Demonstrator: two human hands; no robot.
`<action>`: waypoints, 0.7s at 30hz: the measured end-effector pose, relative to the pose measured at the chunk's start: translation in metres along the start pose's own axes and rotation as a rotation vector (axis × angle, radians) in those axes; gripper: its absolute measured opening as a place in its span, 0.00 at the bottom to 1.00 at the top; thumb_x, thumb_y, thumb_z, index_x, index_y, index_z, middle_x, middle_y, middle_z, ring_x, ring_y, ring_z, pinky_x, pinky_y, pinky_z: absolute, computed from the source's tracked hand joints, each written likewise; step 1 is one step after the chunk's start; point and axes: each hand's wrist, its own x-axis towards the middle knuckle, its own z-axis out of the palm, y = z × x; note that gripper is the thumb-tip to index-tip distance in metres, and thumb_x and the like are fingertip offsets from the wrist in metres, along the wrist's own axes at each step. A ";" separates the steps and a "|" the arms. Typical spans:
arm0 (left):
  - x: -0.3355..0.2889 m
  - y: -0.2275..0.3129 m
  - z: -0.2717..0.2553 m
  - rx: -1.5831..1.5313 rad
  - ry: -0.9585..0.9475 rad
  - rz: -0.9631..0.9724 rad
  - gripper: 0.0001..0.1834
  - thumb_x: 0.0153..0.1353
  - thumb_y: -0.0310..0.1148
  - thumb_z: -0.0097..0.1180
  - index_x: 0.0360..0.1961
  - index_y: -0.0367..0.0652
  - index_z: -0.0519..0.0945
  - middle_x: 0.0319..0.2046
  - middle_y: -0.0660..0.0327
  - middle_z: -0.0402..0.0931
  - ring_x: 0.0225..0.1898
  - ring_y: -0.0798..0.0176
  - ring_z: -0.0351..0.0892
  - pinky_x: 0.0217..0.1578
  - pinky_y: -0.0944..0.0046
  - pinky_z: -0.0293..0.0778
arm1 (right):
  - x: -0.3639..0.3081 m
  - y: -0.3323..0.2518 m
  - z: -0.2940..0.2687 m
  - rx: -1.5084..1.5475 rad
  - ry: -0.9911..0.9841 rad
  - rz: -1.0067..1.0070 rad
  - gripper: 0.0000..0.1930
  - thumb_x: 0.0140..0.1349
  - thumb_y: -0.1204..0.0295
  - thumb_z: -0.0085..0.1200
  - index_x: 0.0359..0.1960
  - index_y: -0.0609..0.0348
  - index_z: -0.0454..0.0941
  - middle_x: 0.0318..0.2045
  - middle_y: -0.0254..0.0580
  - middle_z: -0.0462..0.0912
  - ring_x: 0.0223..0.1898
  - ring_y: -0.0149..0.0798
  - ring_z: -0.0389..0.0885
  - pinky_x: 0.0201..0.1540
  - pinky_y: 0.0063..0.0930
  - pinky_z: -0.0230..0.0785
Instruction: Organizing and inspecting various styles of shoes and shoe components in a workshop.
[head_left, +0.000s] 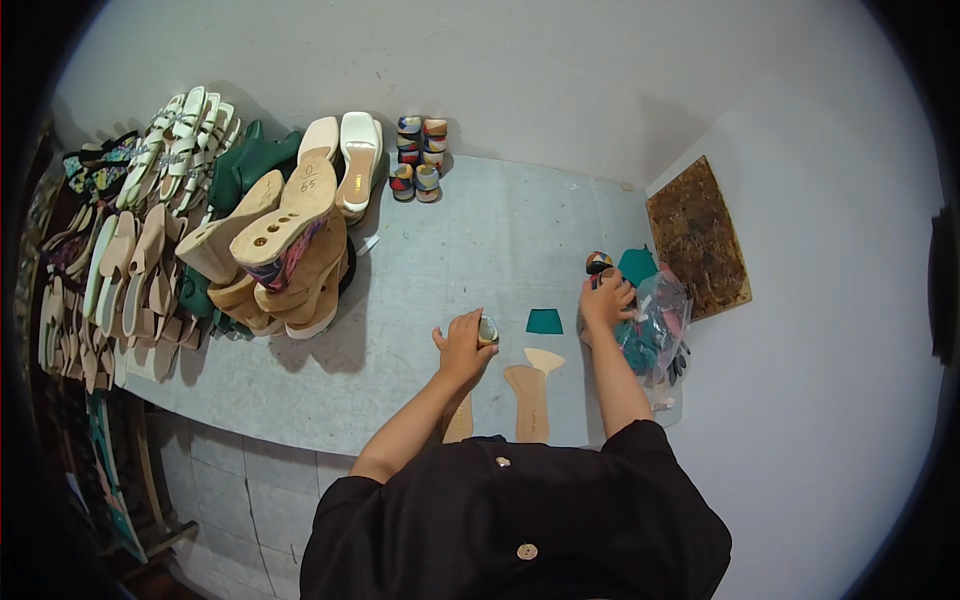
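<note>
My left hand (462, 347) is closed round the side of a short, round shoe heel (488, 330) with a pale end. My right hand (607, 298) is curled over a multicoloured shoe heel (598, 262), partly hidden by the fingers, beside a clear plastic bag (662, 305). Between the hands lies a green trapezoid patch (544, 321). Just nearer is a cream fan-shaped piece (545, 360), its narrow end by a beige insole (527, 400). A second insole (459, 420) lies partly under my left forearm.
Wooden platform soles (290, 225) are piled at the left, beside several rows of sandals (150, 260). Small multicoloured heels (418, 160) stand by the wall. A stained brown board (697, 240) leans at the right. The pale table (430, 260) has a curved-looking front edge.
</note>
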 end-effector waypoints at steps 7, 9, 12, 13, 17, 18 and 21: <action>-0.007 -0.022 -0.036 -0.047 -0.012 -0.026 0.45 0.41 0.38 0.67 0.62 0.51 0.59 0.53 0.59 0.67 0.59 0.56 0.59 0.54 0.35 0.41 | 0.024 0.022 0.011 -0.113 -0.127 0.015 0.27 0.55 0.59 0.53 0.56 0.47 0.61 0.53 0.45 0.66 0.58 0.47 0.57 0.54 0.59 0.45; -0.011 -0.030 -0.047 -0.031 -0.017 -0.036 0.46 0.40 0.37 0.67 0.63 0.51 0.59 0.53 0.60 0.67 0.59 0.57 0.59 0.54 0.37 0.41 | 0.024 0.019 0.011 -0.017 -0.031 0.091 0.25 0.56 0.61 0.51 0.55 0.47 0.61 0.52 0.46 0.67 0.57 0.47 0.58 0.53 0.58 0.46; -0.019 -0.040 -0.060 -0.038 -0.004 -0.069 0.47 0.40 0.36 0.68 0.63 0.51 0.58 0.55 0.61 0.67 0.59 0.58 0.59 0.55 0.39 0.40 | 0.008 0.011 0.011 0.053 0.054 0.020 0.24 0.57 0.61 0.50 0.55 0.47 0.61 0.50 0.47 0.69 0.56 0.47 0.61 0.52 0.59 0.47; -0.022 -0.042 -0.063 -0.048 0.018 -0.079 0.47 0.40 0.36 0.68 0.63 0.51 0.58 0.55 0.61 0.67 0.59 0.58 0.59 0.55 0.40 0.40 | 0.002 0.008 0.011 0.110 0.120 -0.037 0.23 0.57 0.60 0.49 0.54 0.47 0.61 0.50 0.47 0.69 0.55 0.47 0.62 0.52 0.60 0.46; -0.028 -0.049 -0.066 -0.093 0.013 -0.109 0.48 0.39 0.37 0.68 0.63 0.49 0.58 0.56 0.61 0.67 0.59 0.58 0.59 0.55 0.42 0.39 | -0.069 -0.020 0.006 0.698 -0.109 -0.386 0.23 0.50 0.71 0.59 0.46 0.65 0.64 0.45 0.51 0.68 0.51 0.48 0.65 0.53 0.32 0.57; -0.029 -0.050 -0.064 -0.090 0.001 -0.106 0.48 0.39 0.37 0.68 0.63 0.49 0.58 0.56 0.61 0.67 0.59 0.58 0.59 0.55 0.42 0.39 | -0.090 -0.024 0.007 0.695 -0.219 -0.408 0.24 0.51 0.68 0.59 0.47 0.62 0.64 0.46 0.48 0.68 0.52 0.46 0.65 0.56 0.40 0.53; -0.033 -0.056 -0.061 -0.078 0.027 -0.106 0.47 0.41 0.38 0.67 0.63 0.47 0.57 0.54 0.58 0.67 0.60 0.56 0.58 0.54 0.40 0.40 | -0.142 -0.042 -0.008 0.625 -0.319 -0.532 0.25 0.50 0.65 0.60 0.48 0.59 0.64 0.47 0.44 0.68 0.53 0.43 0.65 0.58 0.50 0.45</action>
